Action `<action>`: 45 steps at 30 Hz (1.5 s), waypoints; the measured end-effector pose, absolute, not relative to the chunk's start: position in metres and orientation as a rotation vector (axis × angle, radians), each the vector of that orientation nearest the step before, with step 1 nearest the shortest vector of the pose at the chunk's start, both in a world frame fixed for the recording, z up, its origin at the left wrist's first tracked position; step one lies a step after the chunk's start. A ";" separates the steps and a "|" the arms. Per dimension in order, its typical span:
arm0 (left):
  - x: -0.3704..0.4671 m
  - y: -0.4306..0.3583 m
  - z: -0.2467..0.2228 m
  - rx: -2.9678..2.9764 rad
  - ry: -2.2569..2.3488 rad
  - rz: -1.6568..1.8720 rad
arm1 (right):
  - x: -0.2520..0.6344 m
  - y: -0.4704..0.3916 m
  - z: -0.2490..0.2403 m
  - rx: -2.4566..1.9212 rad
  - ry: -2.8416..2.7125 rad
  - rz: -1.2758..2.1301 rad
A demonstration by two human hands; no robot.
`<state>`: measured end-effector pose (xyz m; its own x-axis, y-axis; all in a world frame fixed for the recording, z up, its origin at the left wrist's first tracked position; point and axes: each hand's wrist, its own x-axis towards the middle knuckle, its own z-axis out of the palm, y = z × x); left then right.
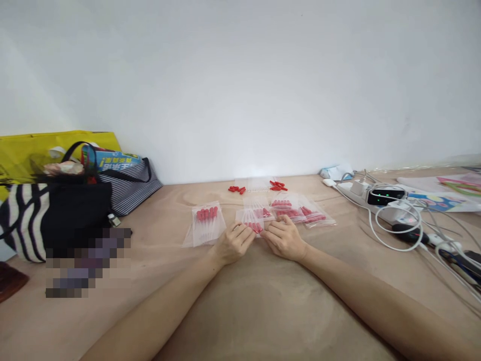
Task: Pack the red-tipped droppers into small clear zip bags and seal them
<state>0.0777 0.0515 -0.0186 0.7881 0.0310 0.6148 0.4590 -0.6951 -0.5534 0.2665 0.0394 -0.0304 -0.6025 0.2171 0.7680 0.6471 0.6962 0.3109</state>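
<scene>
Both hands meet at a clear plastic bag with a row of red pieces inside, near the table's middle. My left hand pinches its left lower edge, fingers closed. At the right lower corner, my right hand has its fingers closed on the same bag. White thin sticks seem to fan upward from the red pieces. Left of the hands lies a bag of red-tipped sticks. Just beyond my right hand are more bags with red pieces. Small loose red pieces lie farther back.
A striped bag, a black bag and a yellow bag stand at the left. On the right are a power strip, tangled white cables and a black device. A white wall rises behind the table.
</scene>
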 end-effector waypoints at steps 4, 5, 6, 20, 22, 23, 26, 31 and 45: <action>0.074 0.052 -0.019 -2.283 -0.384 -0.762 | 0.267 0.040 -0.030 -0.656 -2.175 -0.742; 0.074 0.052 -0.019 -2.293 -0.392 -0.772 | 0.267 0.040 -0.030 -0.659 -2.176 -0.737; 0.074 0.052 -0.019 -2.302 -0.397 -0.783 | 0.267 0.040 -0.030 -0.662 -2.176 -0.733; 0.063 0.057 -0.021 -2.279 -0.340 -0.843 | 0.269 0.040 -0.031 -0.680 -2.164 -0.687; 0.063 0.057 -0.020 -2.275 -0.296 -0.838 | 0.268 0.041 -0.031 -0.676 -2.172 -0.691; 0.063 0.056 -0.019 -2.269 -0.274 -0.835 | 0.268 0.041 -0.031 -0.676 -2.175 -0.696; 0.066 0.055 -0.017 -2.245 -0.232 -0.822 | 0.266 0.041 -0.031 -0.677 -2.175 -0.736; 0.068 0.055 -0.016 -2.245 -0.197 -0.804 | 0.264 0.041 -0.033 -0.645 -2.184 -0.809; 0.044 0.058 -0.013 -2.249 -0.460 -0.676 | 0.277 0.045 -0.031 -0.720 -2.160 -0.774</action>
<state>0.0440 0.0581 -0.0133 0.7980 0.1206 0.5905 0.5049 -0.6686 -0.5458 0.2768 0.0451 -0.0312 -0.5848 0.2518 0.7711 0.6841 0.6639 0.3021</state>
